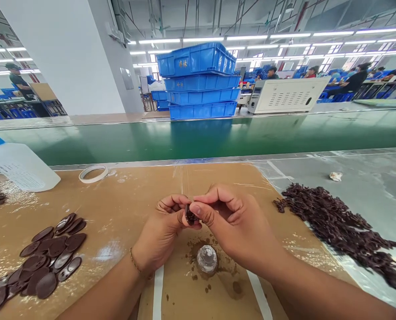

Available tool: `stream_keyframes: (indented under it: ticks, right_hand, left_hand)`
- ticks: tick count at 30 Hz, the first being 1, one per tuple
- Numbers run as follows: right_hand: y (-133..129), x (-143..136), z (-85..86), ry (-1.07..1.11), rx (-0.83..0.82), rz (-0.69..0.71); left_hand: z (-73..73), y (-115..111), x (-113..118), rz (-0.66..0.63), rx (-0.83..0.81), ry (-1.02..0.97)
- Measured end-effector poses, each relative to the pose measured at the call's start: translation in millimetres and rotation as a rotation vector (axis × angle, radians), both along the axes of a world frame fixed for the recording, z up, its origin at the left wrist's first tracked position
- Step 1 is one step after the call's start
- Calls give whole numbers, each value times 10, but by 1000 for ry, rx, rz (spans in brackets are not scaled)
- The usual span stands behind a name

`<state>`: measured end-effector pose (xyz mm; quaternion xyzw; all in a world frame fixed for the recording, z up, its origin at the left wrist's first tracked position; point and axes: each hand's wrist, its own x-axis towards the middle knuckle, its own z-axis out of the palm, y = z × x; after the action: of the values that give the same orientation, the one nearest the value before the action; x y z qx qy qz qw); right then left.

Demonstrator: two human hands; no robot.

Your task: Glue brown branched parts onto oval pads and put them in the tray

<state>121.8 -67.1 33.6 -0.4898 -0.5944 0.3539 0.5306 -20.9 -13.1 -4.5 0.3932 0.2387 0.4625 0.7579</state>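
Both hands meet at the middle of the brown-covered table, above a small whitish jar (207, 259). Between the fingertips of my left hand (167, 226) is a small dark brown piece (190, 215), seen nearly edge-on. My right hand (229, 218) pinches at the same piece with thumb and forefinger; any smaller part there is hidden. Dark brown oval pieces (48, 253) lie in a loose pile on the left. A heap of small dark brown twisted pieces (338, 226) spreads over the right side.
A bottle with a blue cap (21, 166) leans at the left, beside a tape roll (93, 174). A green belt (134, 140) crosses behind the table. Beyond stand stacked blue crates (201, 84) and a beige machine (287, 95). Several people sit or stand farther back.
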Motion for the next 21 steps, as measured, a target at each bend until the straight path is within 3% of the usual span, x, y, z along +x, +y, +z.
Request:
stream_keyframes:
  ticks: [21]
  right_hand:
    - [-83, 19, -46, 101, 44, 35]
  left_hand:
    - [11, -49, 23, -28, 66, 19]
